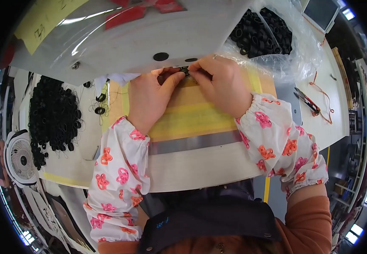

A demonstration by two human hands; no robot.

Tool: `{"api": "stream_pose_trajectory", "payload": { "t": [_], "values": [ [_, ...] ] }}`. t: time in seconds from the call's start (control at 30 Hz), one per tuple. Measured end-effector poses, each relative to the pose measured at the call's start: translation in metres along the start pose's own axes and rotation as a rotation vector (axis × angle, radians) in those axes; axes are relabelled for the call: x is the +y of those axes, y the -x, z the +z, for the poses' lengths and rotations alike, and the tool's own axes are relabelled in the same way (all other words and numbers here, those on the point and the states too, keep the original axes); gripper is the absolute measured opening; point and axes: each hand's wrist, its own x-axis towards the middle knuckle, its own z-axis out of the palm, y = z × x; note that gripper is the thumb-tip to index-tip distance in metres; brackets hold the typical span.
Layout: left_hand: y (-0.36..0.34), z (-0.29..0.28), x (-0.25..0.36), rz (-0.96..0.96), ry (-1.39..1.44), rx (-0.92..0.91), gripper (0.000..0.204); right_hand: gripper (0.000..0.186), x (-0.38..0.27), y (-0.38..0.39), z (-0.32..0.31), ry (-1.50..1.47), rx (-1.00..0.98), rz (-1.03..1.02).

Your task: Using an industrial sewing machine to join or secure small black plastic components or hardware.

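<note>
In the head view, your landmark is the large glossy pale-grey machine body (200, 38) with red markings, spanning the upper part of the scene. A yellow paper note (43, 25) sits on its left part. Just below the machine's near edge, your left hand (151, 97) and your right hand (228, 86) meet around a small black piece (184, 70), which is too small and too covered to make out its shape. Your left thumb and fingertips close on its left side; your right thumb and forefinger pinch it from the right.

On your side of the machine, under your hands, yellow and tan tape strips (192, 112) cover part of the pale work table (200, 169). Left of the machine and nearer you lies a heap of small black rings (52, 118), with a white round fan (21, 158) beyond its near left side. Right of the machine, a clear plastic bag (306, 55) holds more black rings (251, 38); nearer you than the bag lie dark snips with red on the handles (307, 102), beside a thin orange cord (330, 106).
</note>
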Motion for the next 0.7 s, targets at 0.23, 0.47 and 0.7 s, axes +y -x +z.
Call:
{"api": "stream_pose_trajectory", "payload": {
  "t": [0.23,0.47,0.7],
  "values": [
    [-0.005,0.001,-0.006,0.063,-0.071,0.030,0.023,0.004,0.000,-0.004,0.000,-0.023,0.006,0.000],
    [-0.005,-0.002,-0.001,0.082,-0.173,0.041,0.032,0.004,0.001,-0.005,0.000,-0.010,0.023,0.016],
    [-0.005,-0.003,-0.009,0.107,-0.244,-0.002,0.025,0.009,-0.005,-0.012,-0.008,0.008,-0.061,0.095]
  ]
}}
